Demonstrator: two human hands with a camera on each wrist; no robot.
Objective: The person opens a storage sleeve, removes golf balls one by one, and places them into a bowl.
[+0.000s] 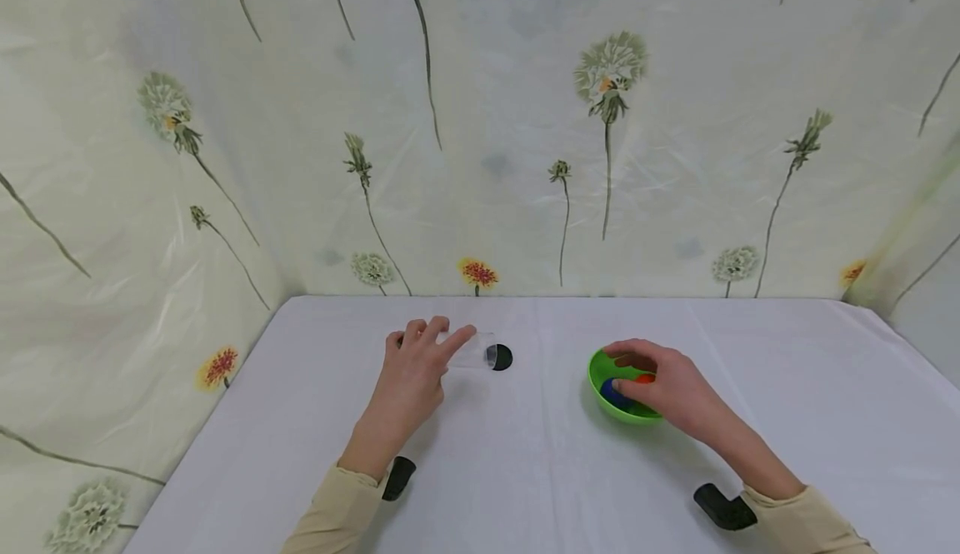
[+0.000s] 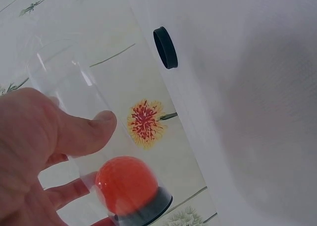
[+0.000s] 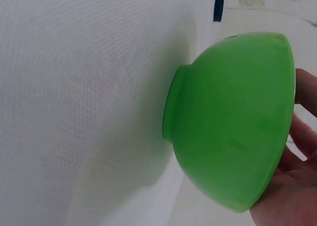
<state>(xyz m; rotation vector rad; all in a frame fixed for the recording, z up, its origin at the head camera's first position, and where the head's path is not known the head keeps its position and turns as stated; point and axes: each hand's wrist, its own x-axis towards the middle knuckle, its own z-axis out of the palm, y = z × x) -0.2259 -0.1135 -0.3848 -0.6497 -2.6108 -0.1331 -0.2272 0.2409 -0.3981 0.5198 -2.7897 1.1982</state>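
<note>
My left hand [image 1: 414, 371] grips a clear plastic tube [image 1: 478, 351] above the table. In the left wrist view, thumb and fingers wrap round the tube, which lies tilted. An orange ball [image 2: 127, 185] sits inside at its black-capped end [image 2: 144, 206]. On the table just beyond the tube is a loose black cap [image 1: 502, 357]. My right hand [image 1: 671, 383] reaches over a green bowl [image 1: 628, 417], fingers and thumb apart inside its rim. A blue ball [image 1: 615, 393] lies by the thumb tip, and an orange ball [image 1: 645, 379] shows between thumb and fingers. The right wrist view hides the bowl's contents.
A white cloth covers the table [image 1: 517, 471]. Behind it and on the left hangs a pale flower-patterned curtain [image 1: 495, 121]. Black straps or mounts [image 1: 725, 507] stick out by both wrists, below beige sleeves [image 1: 806, 521].
</note>
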